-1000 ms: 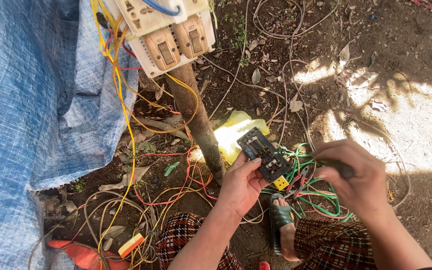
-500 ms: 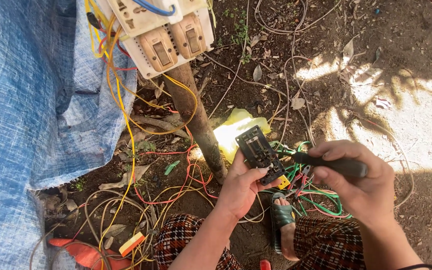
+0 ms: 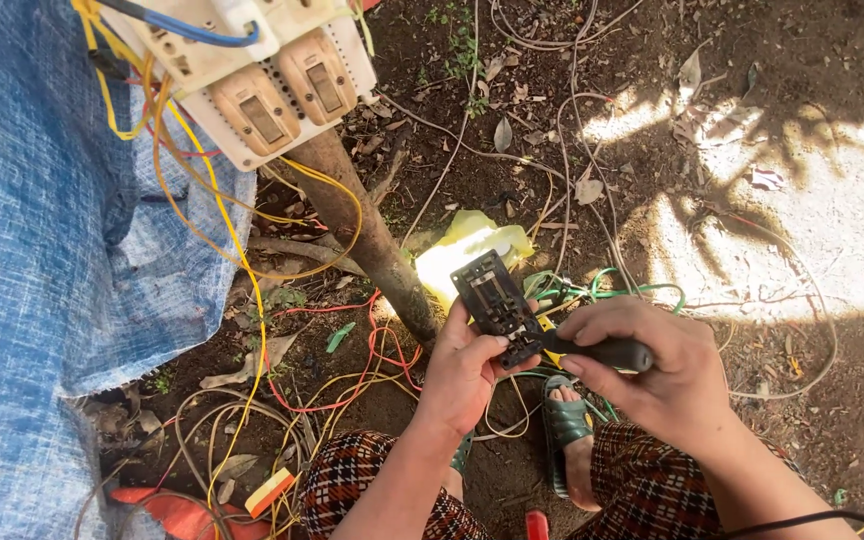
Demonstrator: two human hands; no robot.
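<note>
My left hand (image 3: 464,372) grips a black plastic switch frame (image 3: 493,300), held tilted above the ground. My right hand (image 3: 652,372) is closed around the black handle of a screwdriver (image 3: 607,352), whose tip reaches the lower end of the frame. Green wires (image 3: 592,292) run out from behind the frame. My knees in checked trousers and a foot in a green sandal (image 3: 564,422) are just below the hands.
A cream electrical board with two breakers (image 3: 262,75) sits atop a wooden post (image 3: 372,245), trailing yellow, red and blue wires. Blue tarpaulin (image 3: 42,270) covers the left. Loose cables and dry leaves litter the dirt; a yellow plastic bag (image 3: 462,250) lies behind the frame.
My right hand with the screwdriver has moved left toward the frame, and the tool's tip now meets its lower end. The left hand keeps holding the frame.
</note>
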